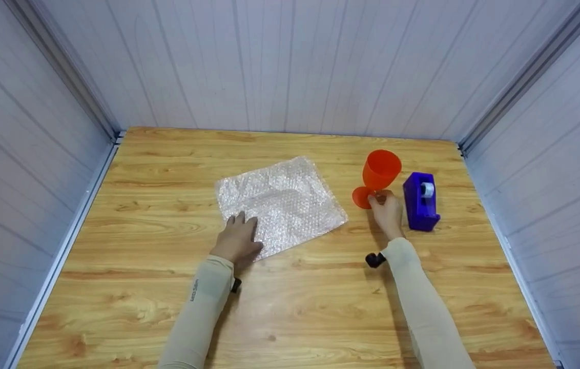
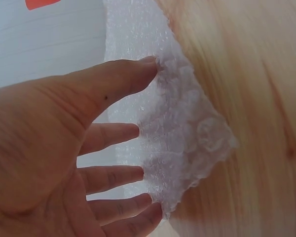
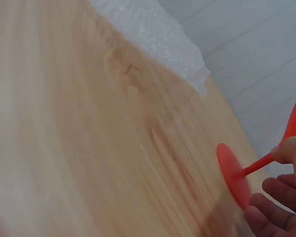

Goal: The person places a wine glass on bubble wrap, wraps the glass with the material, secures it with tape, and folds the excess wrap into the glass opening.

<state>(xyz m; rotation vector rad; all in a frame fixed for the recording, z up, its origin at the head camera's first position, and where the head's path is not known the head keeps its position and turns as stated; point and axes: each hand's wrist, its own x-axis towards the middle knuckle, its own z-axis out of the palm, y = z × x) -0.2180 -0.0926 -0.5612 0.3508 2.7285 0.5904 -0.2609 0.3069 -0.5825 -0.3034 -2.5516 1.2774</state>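
Two long pale sleeves come nearest over the wood-grain tabletop (image 1: 295,318); the left sleeve (image 1: 195,318) bears small dark lettering, which I cannot read surely. A black wrist device (image 1: 373,260) sticks out beside the right sleeve (image 1: 418,292). The hands are well apart. The left hand (image 1: 236,240) has its fingers spread, with fingertips touching the near-left edge of a clear bubble wrap sheet (image 1: 290,202), which lies flat. The right hand (image 1: 386,210) pinches the stem of an orange-red plastic goblet (image 1: 376,180), to the right of the sheet; its open mouth shows the inner wall. Just right of this hand stands a blue-purple tape dispenser (image 1: 415,205), holding a whitish tape roll (image 1: 427,190). Behind everything rises a pale panelled wall (image 1: 290,66).
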